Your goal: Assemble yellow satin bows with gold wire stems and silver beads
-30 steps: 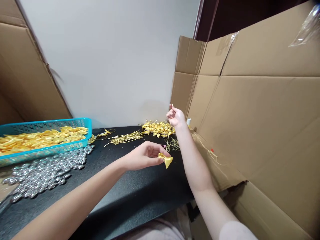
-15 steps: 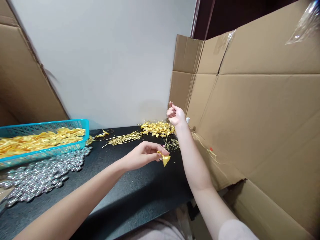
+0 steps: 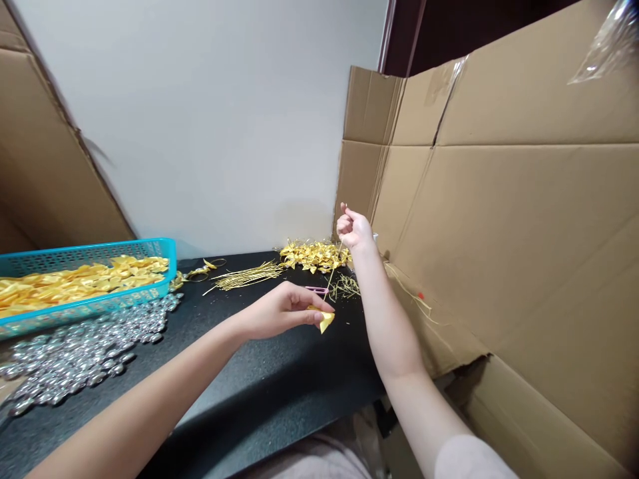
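Between thumb and fingers, my left hand [image 3: 294,310] pinches a small gold satin bow [image 3: 326,321] above the black table. From the bow a thin gold tie [image 3: 333,271] runs taut up to my right hand [image 3: 353,228], whose fingers are closed around its upper part. Just behind the bow lies a pink-handled tool [image 3: 316,290], partly covered by my left hand. Beyond my hands sits a pile of gold bows [image 3: 312,255], and beside it a bundle of straight gold ties [image 3: 249,275]. Short gold clippings [image 3: 346,287] lie below my right wrist.
On the left a turquoise basket [image 3: 172,261] holds many yellow-gold bows [image 3: 90,279]. Silver beads [image 3: 94,352] are spread in front of it. A tall cardboard sheet [image 3: 524,219] walls off the right side, and another cardboard panel [image 3: 54,153] leans at left.
My left hand and the bow have shifted slightly left, with the bow turned a little. My right hand has moved slightly right, the tie still stretched between them. More of the pink tool shows.
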{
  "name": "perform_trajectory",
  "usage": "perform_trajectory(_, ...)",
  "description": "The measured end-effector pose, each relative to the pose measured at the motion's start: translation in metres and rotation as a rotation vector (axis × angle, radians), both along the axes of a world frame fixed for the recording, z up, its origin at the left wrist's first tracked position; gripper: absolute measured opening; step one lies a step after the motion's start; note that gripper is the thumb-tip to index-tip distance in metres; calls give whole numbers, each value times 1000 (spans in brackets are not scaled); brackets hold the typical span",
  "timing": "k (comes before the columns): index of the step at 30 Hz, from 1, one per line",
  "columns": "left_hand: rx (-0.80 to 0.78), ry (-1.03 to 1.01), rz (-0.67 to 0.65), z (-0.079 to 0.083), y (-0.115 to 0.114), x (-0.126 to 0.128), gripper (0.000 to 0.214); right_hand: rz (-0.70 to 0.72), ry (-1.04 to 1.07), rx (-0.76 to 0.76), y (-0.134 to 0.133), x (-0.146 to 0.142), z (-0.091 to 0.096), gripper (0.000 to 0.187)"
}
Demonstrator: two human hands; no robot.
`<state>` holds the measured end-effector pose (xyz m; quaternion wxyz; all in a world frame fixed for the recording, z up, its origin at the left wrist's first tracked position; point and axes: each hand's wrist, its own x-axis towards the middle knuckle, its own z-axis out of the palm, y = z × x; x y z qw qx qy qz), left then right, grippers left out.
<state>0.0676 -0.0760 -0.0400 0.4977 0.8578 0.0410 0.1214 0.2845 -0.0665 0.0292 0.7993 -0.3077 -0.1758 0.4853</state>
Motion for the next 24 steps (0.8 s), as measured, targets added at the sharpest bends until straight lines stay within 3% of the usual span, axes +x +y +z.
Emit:
perform_trajectory(13, -311, -47, -44, -5, -8, 2, 23, 21, 3, 43, -3, 4, 1, 30)
perform_trajectory(24, 14, -51, 38, 4, -6, -1, 24, 5, -2, 20, -3, 11, 0, 31)
